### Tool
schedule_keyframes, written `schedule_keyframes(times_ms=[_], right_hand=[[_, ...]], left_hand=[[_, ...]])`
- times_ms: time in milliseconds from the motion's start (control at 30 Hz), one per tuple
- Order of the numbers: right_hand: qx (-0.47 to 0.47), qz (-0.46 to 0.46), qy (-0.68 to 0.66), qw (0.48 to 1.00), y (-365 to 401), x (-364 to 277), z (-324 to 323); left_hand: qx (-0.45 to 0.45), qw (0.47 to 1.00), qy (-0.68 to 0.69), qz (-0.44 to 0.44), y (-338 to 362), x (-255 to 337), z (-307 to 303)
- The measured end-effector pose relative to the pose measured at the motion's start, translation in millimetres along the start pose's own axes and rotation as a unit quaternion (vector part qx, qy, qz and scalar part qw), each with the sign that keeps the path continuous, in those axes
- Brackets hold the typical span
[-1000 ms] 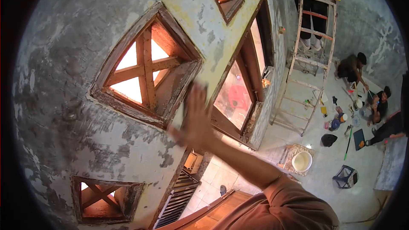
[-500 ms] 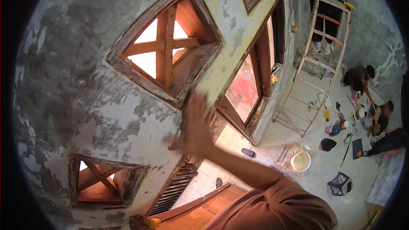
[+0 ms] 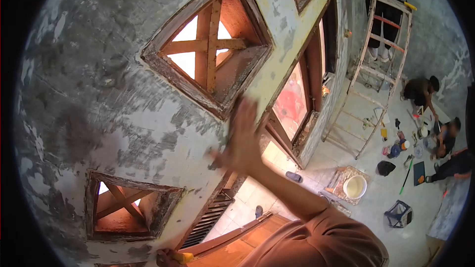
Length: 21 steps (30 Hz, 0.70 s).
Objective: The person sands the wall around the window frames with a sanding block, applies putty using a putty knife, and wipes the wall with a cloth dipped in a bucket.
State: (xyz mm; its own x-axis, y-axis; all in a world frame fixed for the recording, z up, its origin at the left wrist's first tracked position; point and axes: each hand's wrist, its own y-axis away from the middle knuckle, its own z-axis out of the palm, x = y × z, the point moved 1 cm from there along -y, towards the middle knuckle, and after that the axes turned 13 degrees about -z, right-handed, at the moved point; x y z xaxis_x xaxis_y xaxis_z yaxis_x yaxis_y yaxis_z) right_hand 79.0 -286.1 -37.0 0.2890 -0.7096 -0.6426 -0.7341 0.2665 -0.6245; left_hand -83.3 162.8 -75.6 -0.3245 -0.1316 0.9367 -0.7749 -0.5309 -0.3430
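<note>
My right hand (image 3: pixel 242 141) is raised against the patchy grey and white wall (image 3: pixel 163 133), just below the lower corner of a diamond-shaped wooden window frame (image 3: pixel 208 101). Its fingers are spread, slightly blurred, and nothing shows in them. At the bottom, beside the top edge of a brown wooden door (image 3: pixel 237 249), my left hand (image 3: pixel 167 258) is closed around a yellow object (image 3: pixel 183 257); the rest of that object is hidden. A smaller crossed window opening (image 3: pixel 118 207) lies above and left of that hand.
A paint-marked ladder (image 3: pixel 378 69) stands at the right, with a person (image 3: pixel 383 9) by its top. Two people (image 3: pixel 418 91) crouch among tools on the floor, near another person's leg (image 3: pixel 452 165). A white bucket (image 3: pixel 355 187) and a dark stool-like object (image 3: pixel 398 214) stand lower down.
The view has shifted, so the wall and windows sit further right. My right hand stays near the frame's lower corner, still spread. My left hand still holds the yellow object.
</note>
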Motion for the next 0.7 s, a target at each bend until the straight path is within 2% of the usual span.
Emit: schedule_keyframes(times_ms=[33, 67, 133, 200, 267, 300, 333, 367, 400, 500, 533, 567, 600, 633, 667, 700], right_hand=[[0.074, 0.024, -0.025, 0.997, -25, 27, -7], [0.15, 0.022, 0.016, 0.988, -55, 70, -6], [0.226, 0.121, -0.062, 0.965, -111, 133, -39], [0.233, 0.161, -0.145, 0.948, -131, 165, -63], [0.207, 0.15, -0.047, 0.966, -114, 154, -31], [0.143, 0.16, -0.026, 0.976, -87, 104, -30], [0.162, 0.059, -0.057, 0.983, -57, 87, -3], [0.052, 0.088, -0.019, 0.995, -25, 35, -10], [0.037, 0.02, -0.024, 0.999, 2, 13, 4], [0.008, -0.016, -0.01, 1.0, -4, 18, -7], [-0.001, 0.041, 0.012, 0.999, -26, 39, -20], [0.105, 0.046, -0.014, 0.993, -54, 81, -19], [0.163, 0.137, -0.015, 0.977, -89, 116, -27], [0.201, 0.173, -0.013, 0.964, -120, 163, -37], [0.229, 0.038, 0.012, 0.973, -147, 277, -11], [0.226, 0.035, 0.009, 0.973, -146, 275, -6]], left_hand=[[0.002, 1.0, -0.001, 0.002, -4, -2, -3], [0.026, 0.999, -0.032, -0.01, -7, -5, -6], [0.077, 0.992, -0.094, -0.038, -6, -7, -11], [0.083, 0.99, -0.109, -0.027, 3, 4, 1], [0.091, 0.987, -0.123, -0.052, -3, -3, -7], [0.036, 0.997, 0.044, -0.058, -11, -19, -20], [0.02, 0.997, 0.05, -0.062, -15, -23, -8], [0.019, 0.996, 0.058, -0.064, -11, -18, 4], [0.021, 0.996, 0.065, -0.065, -4, -9, 14], [0.044, 0.994, 0.078, -0.062, 10, 13, 23], [0.045, 0.994, 0.077, -0.06, 6, 13, 21], [0.047, 0.996, 0.051, -0.053, 4, 11, 17], [0.052, 0.997, 0.026, -0.047, 2, 7, 12], [0.057, 0.997, 0.0, -0.042, 1, 2, 6], [0.061, 0.997, -0.028, -0.038, -1, -1, -1], [0.062, 0.996, -0.053, -0.034, -2, -6, -6]])
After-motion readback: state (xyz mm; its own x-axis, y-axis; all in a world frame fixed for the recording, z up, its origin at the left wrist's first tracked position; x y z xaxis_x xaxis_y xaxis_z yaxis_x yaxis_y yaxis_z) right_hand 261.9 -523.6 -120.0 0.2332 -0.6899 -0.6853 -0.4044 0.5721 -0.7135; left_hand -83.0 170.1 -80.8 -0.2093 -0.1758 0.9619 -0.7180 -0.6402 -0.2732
